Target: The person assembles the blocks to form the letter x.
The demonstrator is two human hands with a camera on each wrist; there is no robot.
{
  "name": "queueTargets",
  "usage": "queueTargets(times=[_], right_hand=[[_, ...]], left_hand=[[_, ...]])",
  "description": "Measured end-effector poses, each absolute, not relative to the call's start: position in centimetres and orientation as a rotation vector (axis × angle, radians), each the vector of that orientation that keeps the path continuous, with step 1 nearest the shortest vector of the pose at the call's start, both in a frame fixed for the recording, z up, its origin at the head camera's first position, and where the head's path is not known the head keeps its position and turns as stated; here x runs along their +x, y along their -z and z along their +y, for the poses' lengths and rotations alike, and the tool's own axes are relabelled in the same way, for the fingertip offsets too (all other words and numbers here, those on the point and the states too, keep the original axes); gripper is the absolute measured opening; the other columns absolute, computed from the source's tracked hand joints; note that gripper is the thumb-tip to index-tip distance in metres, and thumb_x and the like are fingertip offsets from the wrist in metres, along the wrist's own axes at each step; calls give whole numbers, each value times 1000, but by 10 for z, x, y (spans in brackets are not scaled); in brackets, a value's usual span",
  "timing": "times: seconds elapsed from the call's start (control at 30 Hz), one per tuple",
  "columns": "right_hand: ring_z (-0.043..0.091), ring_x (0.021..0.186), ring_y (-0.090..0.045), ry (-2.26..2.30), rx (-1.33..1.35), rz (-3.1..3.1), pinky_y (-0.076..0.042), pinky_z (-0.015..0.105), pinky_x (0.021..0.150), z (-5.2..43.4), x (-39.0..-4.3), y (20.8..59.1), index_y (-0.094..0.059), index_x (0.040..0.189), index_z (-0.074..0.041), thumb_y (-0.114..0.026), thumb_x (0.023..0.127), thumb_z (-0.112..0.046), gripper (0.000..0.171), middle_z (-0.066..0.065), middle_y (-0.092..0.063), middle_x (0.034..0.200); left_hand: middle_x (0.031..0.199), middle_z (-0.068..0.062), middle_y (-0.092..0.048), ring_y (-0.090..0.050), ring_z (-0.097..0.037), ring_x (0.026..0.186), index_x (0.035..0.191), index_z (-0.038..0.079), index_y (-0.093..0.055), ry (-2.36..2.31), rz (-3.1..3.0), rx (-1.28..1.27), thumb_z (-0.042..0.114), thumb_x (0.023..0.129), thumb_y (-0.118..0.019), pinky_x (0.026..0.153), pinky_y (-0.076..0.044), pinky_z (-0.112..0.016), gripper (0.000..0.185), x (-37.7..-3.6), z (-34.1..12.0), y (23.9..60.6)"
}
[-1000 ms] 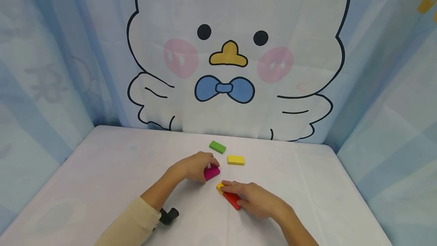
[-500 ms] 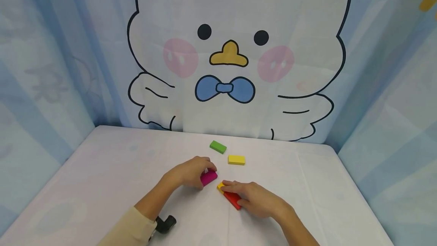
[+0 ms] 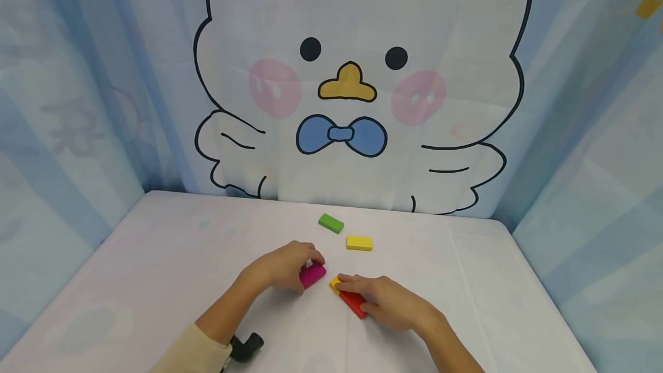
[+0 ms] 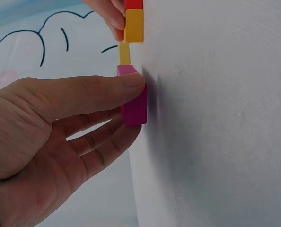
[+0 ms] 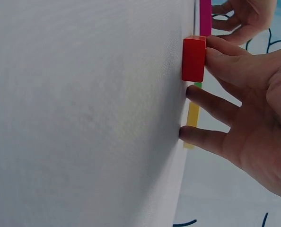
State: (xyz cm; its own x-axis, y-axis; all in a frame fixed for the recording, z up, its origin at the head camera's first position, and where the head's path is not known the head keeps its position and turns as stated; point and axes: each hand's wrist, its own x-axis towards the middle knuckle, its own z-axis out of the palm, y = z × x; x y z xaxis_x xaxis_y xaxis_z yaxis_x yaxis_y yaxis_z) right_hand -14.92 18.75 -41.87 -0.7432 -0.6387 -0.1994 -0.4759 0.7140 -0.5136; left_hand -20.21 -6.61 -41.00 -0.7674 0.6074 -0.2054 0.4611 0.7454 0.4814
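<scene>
In the head view, my left hand [image 3: 282, 266] pinches a magenta toy block [image 3: 313, 275] between thumb and fingers, close to the white tabletop. The left wrist view shows the thumb lying over this magenta block [image 4: 136, 108], with fingers on its other side. To the right, my right hand [image 3: 388, 301] holds a red block [image 3: 353, 304] and an orange block [image 3: 334, 285], set end to end on a slant. The thumb is at the red block [image 5: 193, 60] in the right wrist view, while other fingers touch the tabletop. A small gap separates magenta from orange.
A yellow block [image 3: 359, 243] and a green block [image 3: 331, 223] lie farther back on the white table [image 3: 440, 281]. A black fitting [image 3: 246, 348] sits at the left wrist. A curtain with a cartoon bird [image 3: 362, 177] stands behind the table.
My left hand has drawn the magenta block toward the near left, away from the yellow and green blocks. The right hand and its two blocks have stayed in place.
</scene>
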Motion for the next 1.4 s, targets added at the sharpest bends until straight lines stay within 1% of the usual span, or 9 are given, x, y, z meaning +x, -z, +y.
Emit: queueTargets(times=[0.5, 0.87, 1.07, 1.17, 1.27, 1.4], right_hand=[[13, 136, -40, 616, -858, 2563, -38, 44, 106, 187, -150, 419, -47, 142, -34, -60, 91, -4, 60, -15, -40, 148], [14, 136, -40, 624, -836, 2556, -38, 44, 106, 186, -149, 419, -47, 141, -34, -61, 91, -4, 60, -16, -41, 147], [14, 136, -40, 618, -845, 2559, -38, 44, 106, 186, -148, 418, -47, 141, -34, -62, 90, -4, 61, -15, -41, 148], [14, 136, -40, 609, -847, 2563, -38, 45, 106, 185, -148, 418, -47, 142, -34, -61, 90, -4, 61, -15, -40, 148], [14, 136, -39, 602, -844, 2566, -38, 45, 106, 185, -148, 417, -46, 142, -34, -61, 91, -4, 61, -16, -40, 148], [13, 136, -39, 601, -850, 2566, -37, 45, 107, 186, -149, 418, -46, 142, -35, -60, 91, -4, 62, -16, -40, 148]], left_hand=[[108, 6, -59, -55, -11, 94, 123, 21, -62, -616, 2541, 829, 14, 70, -86, 74, -53, -24, 59, -185, -67, 410], [112, 5, -58, -53, -10, 96, 123, 22, -62, -592, 2557, 828, 18, 69, -86, 75, -54, -25, 59, -177, -66, 414], [117, 4, -58, -52, -12, 101, 124, 22, -61, -577, 2575, 834, 19, 70, -86, 76, -54, -26, 60, -173, -66, 415], [117, 4, -58, -51, -13, 103, 124, 21, -61, -587, 2579, 829, 19, 69, -86, 77, -54, -26, 61, -171, -67, 415], [115, 4, -59, -52, -12, 102, 125, 20, -60, -607, 2574, 825, 18, 70, -86, 77, -54, -26, 60, -170, -68, 415], [110, 5, -61, -53, -11, 96, 123, 20, -61, -649, 2560, 829, 13, 73, -83, 77, -54, -25, 56, -170, -69, 416]])
